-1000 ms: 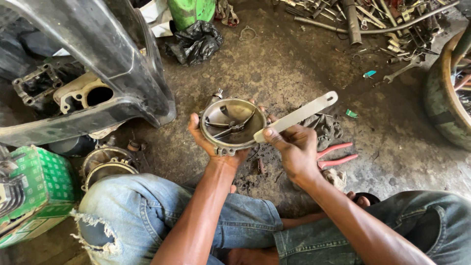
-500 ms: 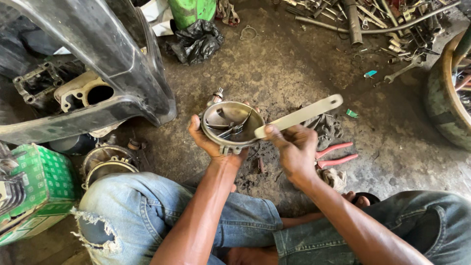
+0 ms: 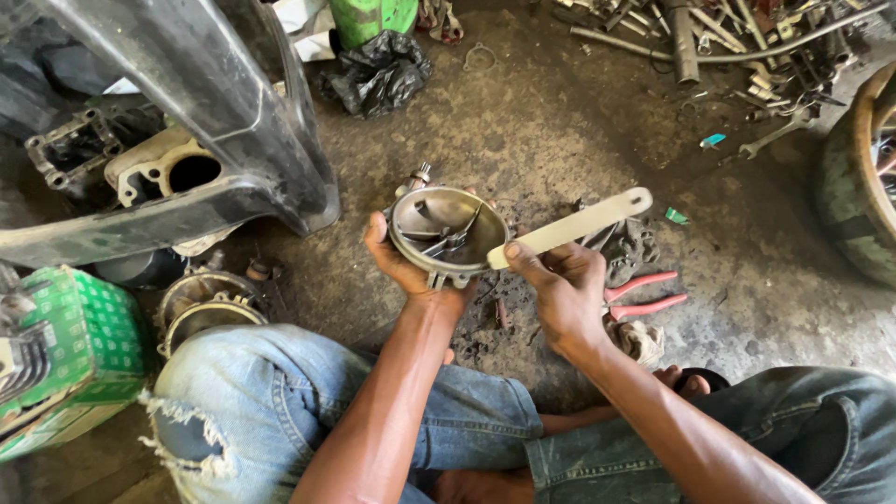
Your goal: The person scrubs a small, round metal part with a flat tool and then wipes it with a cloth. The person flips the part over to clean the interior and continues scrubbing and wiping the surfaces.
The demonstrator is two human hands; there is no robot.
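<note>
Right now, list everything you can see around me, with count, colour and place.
round metal housing: one, grey, cupped in the left hand
flat metal bar: one, pale grey, in the right hand, its tip at the housing's rim
pliers: one, red handles, floor right of the right hand
black plastic body panel: one, upper left
engine casing: one, pale grey, under the panel
green box: one, far left
black bag: one, top centre
tool pile: many, dark metal, top right
wheel: one, right edge
left hand: holds the housing
right hand: fingers grip the bar
</note>
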